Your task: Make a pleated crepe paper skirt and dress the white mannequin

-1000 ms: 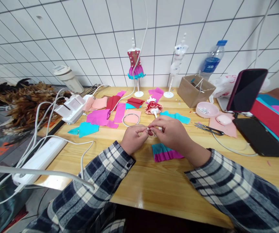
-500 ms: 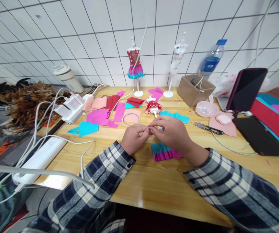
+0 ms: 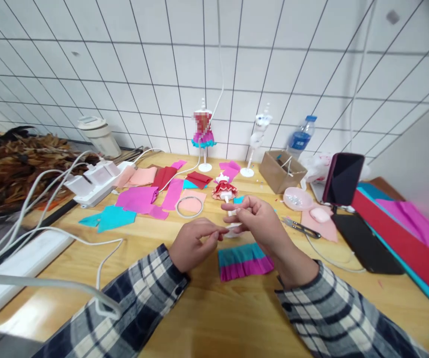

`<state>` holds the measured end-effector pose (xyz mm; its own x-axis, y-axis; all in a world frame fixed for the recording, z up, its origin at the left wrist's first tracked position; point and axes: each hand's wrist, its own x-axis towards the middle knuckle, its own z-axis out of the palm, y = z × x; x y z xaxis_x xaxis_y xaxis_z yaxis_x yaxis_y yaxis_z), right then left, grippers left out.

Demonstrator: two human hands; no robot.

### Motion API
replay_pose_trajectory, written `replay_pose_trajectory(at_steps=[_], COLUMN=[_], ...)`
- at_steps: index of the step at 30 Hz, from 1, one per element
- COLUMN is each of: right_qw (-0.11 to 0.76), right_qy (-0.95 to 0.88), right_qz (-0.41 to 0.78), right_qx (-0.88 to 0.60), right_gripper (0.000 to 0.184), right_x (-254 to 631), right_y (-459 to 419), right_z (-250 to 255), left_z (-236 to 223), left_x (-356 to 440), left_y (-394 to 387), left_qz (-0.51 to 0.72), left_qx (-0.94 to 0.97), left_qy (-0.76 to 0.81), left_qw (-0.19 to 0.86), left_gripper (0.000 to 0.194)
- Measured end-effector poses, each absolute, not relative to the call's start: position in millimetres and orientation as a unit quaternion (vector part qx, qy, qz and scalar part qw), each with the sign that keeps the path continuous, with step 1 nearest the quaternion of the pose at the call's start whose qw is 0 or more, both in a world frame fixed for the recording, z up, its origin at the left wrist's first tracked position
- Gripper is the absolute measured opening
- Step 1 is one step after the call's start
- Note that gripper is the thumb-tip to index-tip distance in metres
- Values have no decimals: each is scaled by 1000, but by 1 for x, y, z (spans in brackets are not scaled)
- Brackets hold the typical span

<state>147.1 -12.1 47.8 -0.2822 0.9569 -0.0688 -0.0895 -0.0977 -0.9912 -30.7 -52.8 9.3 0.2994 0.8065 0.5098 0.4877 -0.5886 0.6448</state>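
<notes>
My left hand (image 3: 195, 244) is over the middle of the table, index finger stretched out and thumb a little apart, with nothing visible between them. Just right of it, my right hand (image 3: 261, 223) has its thumb and fingertips together; whatever they hold is too small to make out. Below the hands lies a pleated crepe paper strip (image 3: 242, 263), turquoise above and magenta below. Behind them a small white dress form (image 3: 225, 191) wears a red ruffled skirt; my right fingers partly cover its stand.
Crepe paper pieces (image 3: 136, 199), a metal ring (image 3: 189, 206) and two dress forms stand or lie farther back. To the right are a pink bowl of beads (image 3: 298, 199), thread snips (image 3: 302, 228), a cardboard box (image 3: 282, 171) and a phone (image 3: 343, 179). White cables (image 3: 98, 278) loop at left.
My hands, earlier pinched together fingertip to fingertip, have moved slightly apart. My left thumb and index finger have parted. The view has tilted upward and shifted, baring more of the pleated strip.
</notes>
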Motion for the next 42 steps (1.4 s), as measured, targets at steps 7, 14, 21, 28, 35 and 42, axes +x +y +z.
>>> replay_pose_trajectory(at_steps=[7,14,21,28,35,42], right_qw=[620,387,256,241,325,426], right_qy=[-516,-651,-703,-678,-679,-821], right_qz=[398,26,24,-27,-59,155], right_qx=[-437,-652,-663,-694,-656,-348], right_gripper=[23,29,31,24,38,15], right_x=[215,281,294,295,271,184], right_y=[47,163,202,192,150,-1], right_z=[93,86,69,70,84,72], left_z=[5,3,5,6,6,7], left_x=[-31,-30,-30,-30,-30,-30], left_y=[-55,-55,-54,-55,-55,-61], left_qz=[441,438,433,435,441,457], left_qx=[777,785,784,780,763,758], left_qy=[410,399,407,417,447,444], left_qw=[184,182,180,169,154,138], left_gripper=[27,27,28,27,26,24])
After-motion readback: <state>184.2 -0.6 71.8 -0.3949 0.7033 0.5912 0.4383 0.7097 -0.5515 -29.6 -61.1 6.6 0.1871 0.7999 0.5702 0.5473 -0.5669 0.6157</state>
